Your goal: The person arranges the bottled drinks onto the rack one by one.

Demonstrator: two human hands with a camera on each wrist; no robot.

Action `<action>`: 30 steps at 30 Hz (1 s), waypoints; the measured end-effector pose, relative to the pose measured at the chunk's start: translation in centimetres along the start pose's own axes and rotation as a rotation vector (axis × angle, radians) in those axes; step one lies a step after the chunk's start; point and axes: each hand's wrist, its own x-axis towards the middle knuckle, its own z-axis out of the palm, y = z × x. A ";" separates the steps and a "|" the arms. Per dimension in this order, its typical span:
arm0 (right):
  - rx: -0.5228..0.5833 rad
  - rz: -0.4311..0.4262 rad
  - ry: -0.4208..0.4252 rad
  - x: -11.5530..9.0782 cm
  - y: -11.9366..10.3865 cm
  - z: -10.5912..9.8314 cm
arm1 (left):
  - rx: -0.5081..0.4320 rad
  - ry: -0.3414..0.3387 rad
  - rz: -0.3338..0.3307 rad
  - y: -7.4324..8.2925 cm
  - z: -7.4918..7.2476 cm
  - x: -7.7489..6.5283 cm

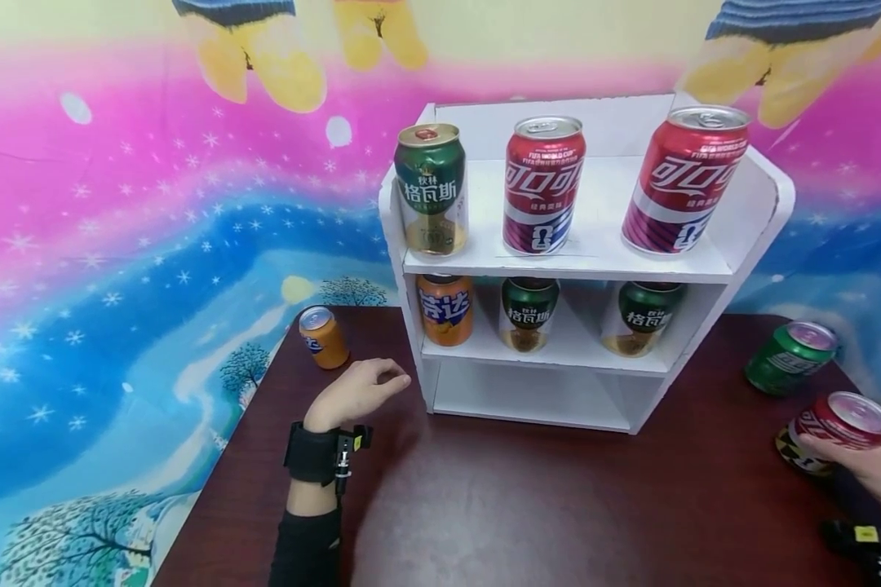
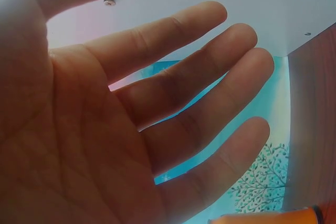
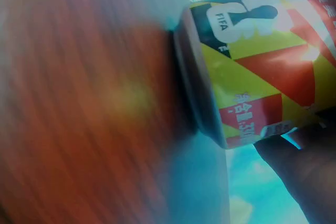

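My right hand (image 1: 869, 465) grips a red soda can (image 1: 840, 424) at the right side of the table. In the right wrist view the can's yellow, red and black lower side (image 3: 268, 61) shows, its base close to the table; whether they touch I cannot tell. A green can (image 1: 791, 357) stands just behind it. My left hand (image 1: 356, 391) hovers left of the white shelf with relaxed, slightly spread fingers (image 2: 194, 82) and nothing in them. Nearest to it is an orange soda can (image 1: 325, 337) on the table, whose edge also shows in the left wrist view.
A white shelf (image 1: 551, 357) stands mid-table. Its top level carries a green-and-gold can (image 1: 431, 191) and two red cans (image 1: 543, 186). The level below has an orange can (image 1: 444, 310) and two green-and-gold cans (image 1: 530, 314). A painted backdrop (image 1: 117, 244) hangs behind the dark table (image 1: 558, 505).
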 end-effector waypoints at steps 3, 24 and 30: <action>-0.058 0.050 -0.010 -0.5 -1.6 0.1 | -0.004 -0.009 -0.006 0.0 0.2 0.1; -0.151 -0.078 0.063 -3.7 -11.0 1.7 | -0.012 -0.014 -0.035 0.1 0.2 0.1; -0.145 -0.134 0.029 -5.4 -13.4 2.1 | -0.008 -0.021 -0.030 0.3 0.3 0.3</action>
